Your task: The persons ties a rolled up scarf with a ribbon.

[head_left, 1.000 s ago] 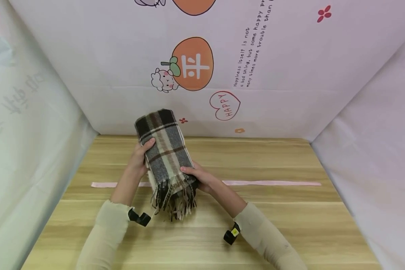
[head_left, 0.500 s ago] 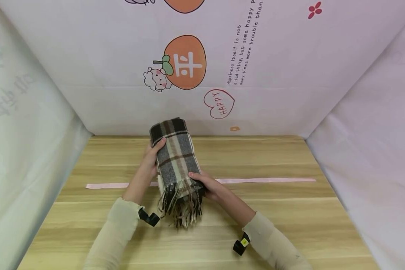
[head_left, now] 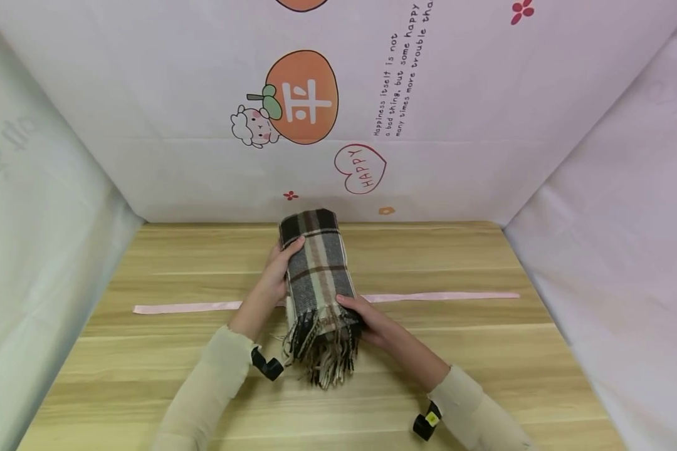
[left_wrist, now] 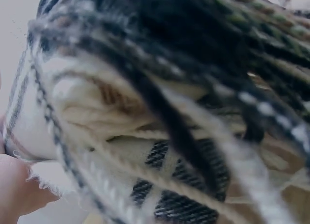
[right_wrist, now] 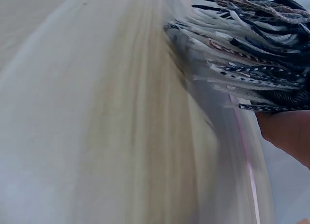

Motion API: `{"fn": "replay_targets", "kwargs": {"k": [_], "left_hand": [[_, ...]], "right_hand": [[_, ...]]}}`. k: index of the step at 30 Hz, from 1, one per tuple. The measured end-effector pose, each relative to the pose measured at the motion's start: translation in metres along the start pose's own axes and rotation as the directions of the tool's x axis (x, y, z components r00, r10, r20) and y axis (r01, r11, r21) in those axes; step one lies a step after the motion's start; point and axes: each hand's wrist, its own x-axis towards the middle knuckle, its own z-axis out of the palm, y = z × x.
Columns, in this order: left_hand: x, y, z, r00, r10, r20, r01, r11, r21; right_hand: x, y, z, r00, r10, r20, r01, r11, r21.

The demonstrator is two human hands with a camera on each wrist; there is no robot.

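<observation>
A folded plaid scarf (head_left: 318,269) in black, grey, cream and brown is held above the table, its fringe (head_left: 327,357) hanging toward me. My left hand (head_left: 279,269) grips its left edge, thumb on top and fingers hidden underneath. On the lower right edge my right hand (head_left: 369,319) pinches the scarf, also with the thumb over the upper face. Twisted fringe strands (left_wrist: 169,117) and folded layers fill the left wrist view. In the right wrist view the fringe (right_wrist: 261,54) hangs beside part of the right hand (right_wrist: 286,132).
A pink ribbon (head_left: 446,296) lies across the wood-grain table (head_left: 462,369), passing beneath the scarf. Behind the table rises a white printed backdrop (head_left: 451,156). White sheets (head_left: 615,207) close off both sides. A black wrist camera (head_left: 267,364) sits on each sleeve.
Both hands have carried the scarf to the right and slightly toward me. It has turned a little straighter. Both grips stay the same.
</observation>
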Motion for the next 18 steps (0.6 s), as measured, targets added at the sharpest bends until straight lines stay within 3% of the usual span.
{"fn": "replay_targets", "kwargs": {"k": [4,11,18], "left_hand": [[0.006,-0.012,0.008,0.999,-0.039,0.008,0.039,0.999,-0.005],[0.013,-0.034,0.022,0.995,-0.092,0.029,0.091,0.995,0.031],[0.018,-0.050,0.029,0.991,-0.126,0.036,0.124,0.991,0.055]], "right_hand": [[-0.009,0.003,-0.008,1.000,0.010,0.018,-0.010,1.000,0.001],[-0.026,0.010,-0.017,0.996,0.071,-0.050,-0.071,0.997,0.003],[-0.037,0.017,-0.022,0.995,0.086,-0.052,-0.083,0.996,0.042]]}}
